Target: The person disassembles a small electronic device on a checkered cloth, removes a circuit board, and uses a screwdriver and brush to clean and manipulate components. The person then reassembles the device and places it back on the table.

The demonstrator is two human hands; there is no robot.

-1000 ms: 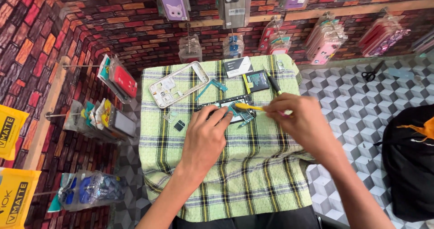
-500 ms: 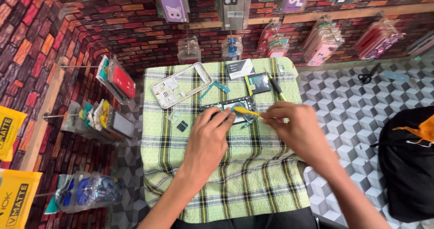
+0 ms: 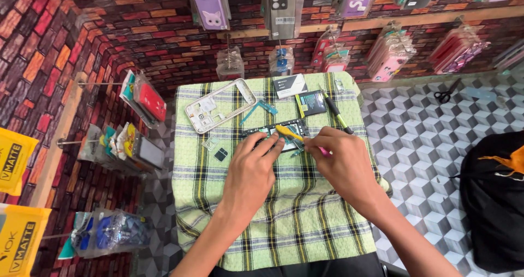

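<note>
We see clear pkgs of phone cases (image 3: 394, 52) hanging on the brick wall at rear. Purple pkg (image 3: 209, 4) and grey case pkg (image 3: 282, 6) hang top centre. Two yellow rectangular signs (image 3: 15, 159) sit at left edge. White card (image 3: 290, 85) and dark box w/ yellow edge (image 3: 311, 102) lie on the cloth.

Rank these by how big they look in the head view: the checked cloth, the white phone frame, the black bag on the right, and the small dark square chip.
1. checked cloth
2. black bag, cut off by the picture's edge, so its full size is unsure
3. white phone frame
4. small dark square chip
</note>
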